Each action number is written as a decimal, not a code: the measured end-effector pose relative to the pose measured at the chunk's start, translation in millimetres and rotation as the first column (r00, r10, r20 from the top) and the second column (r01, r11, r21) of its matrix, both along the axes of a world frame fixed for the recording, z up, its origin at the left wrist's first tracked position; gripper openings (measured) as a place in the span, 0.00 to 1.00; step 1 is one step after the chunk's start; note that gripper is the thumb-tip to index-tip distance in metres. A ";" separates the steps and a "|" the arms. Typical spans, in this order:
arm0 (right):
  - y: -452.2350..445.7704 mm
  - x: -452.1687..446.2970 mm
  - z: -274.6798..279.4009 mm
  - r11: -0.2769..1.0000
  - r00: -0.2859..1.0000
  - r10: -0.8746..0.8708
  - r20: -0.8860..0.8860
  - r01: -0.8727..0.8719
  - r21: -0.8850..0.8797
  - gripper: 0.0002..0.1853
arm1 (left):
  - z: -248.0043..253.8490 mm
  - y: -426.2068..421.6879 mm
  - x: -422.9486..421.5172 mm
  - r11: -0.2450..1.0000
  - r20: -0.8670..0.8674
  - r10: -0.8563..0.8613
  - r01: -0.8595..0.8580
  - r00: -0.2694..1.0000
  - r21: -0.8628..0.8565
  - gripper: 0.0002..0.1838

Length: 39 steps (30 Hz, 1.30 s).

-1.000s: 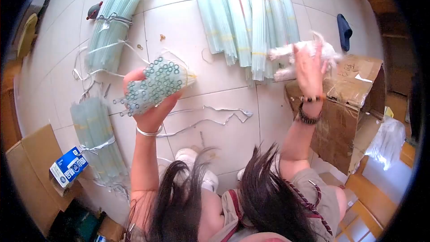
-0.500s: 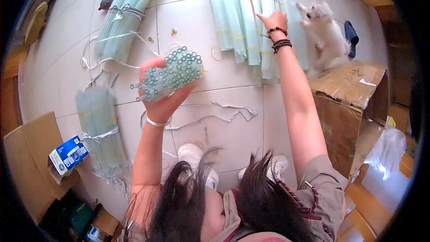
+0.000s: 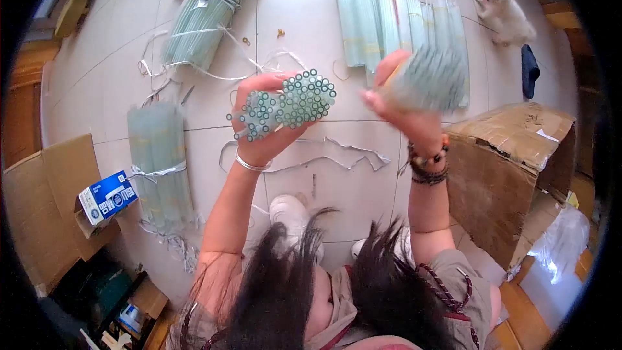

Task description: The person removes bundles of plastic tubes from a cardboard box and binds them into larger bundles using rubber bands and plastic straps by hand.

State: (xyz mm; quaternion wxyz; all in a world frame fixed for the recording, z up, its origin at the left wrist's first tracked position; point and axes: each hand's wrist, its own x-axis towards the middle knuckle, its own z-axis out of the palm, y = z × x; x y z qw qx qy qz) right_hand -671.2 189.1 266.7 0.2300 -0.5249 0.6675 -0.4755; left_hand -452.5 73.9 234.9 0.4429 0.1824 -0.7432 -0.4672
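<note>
My left hand is wrapped round bundled clear glass tubes, their round ends facing me. To its right, my right hand grips another bundle of tubes, smeared by motion. Beyond it, several rubber-banded tube bundles lie side by side on the tiled floor. A larger tube bundle, tied with dark cord, lies at the upper left. Lower down on that side is a tube bundle tied with a white strip. Loose white strapping lies on the floor below my hands.
A worn cardboard box stands at the right, near a dark slipper and a small white furry animal. At the left are a blue-and-white carton and an open cardboard box. A plastic bag lies lower right.
My right hand has come back from the row of bundles, now gripping one of them. My left hand still holds its tubes. The animal has moved away from the row.
</note>
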 end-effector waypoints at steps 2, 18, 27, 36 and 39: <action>-5.2 22.1 -15.7 0.989 0.995 0.088 0.051 -0.081 -0.126 0.15 | -4.1 0.2 1.3 0.999 -0.007 -0.049 0.049 0.999 -0.004 0.41; 0.5 43.7 -60.1 0.951 0.910 0.243 0.336 -0.155 -0.269 0.21 | -23.3 6.0 28.0 0.938 -0.064 -0.262 0.269 0.963 0.216 0.38; -9.3 30.7 -180.8 0.991 0.963 0.008 -0.270 -0.045 -0.130 0.31 | -74.1 -17.1 1.2 0.994 0.323 0.000 0.036 0.946 -0.105 0.24; -2.3 36.9 -15.7 0.974 0.853 0.041 0.520 -0.150 0.169 0.28 | 39.1 4.6 -9.1 0.745 0.352 -0.154 -0.126 0.923 0.655 0.25; 21.4 54.9 -50.6 0.898 0.906 -0.059 0.419 -0.136 0.419 0.34 | -13.4 26.7 8.4 0.511 0.388 -0.224 -0.231 0.894 0.828 0.24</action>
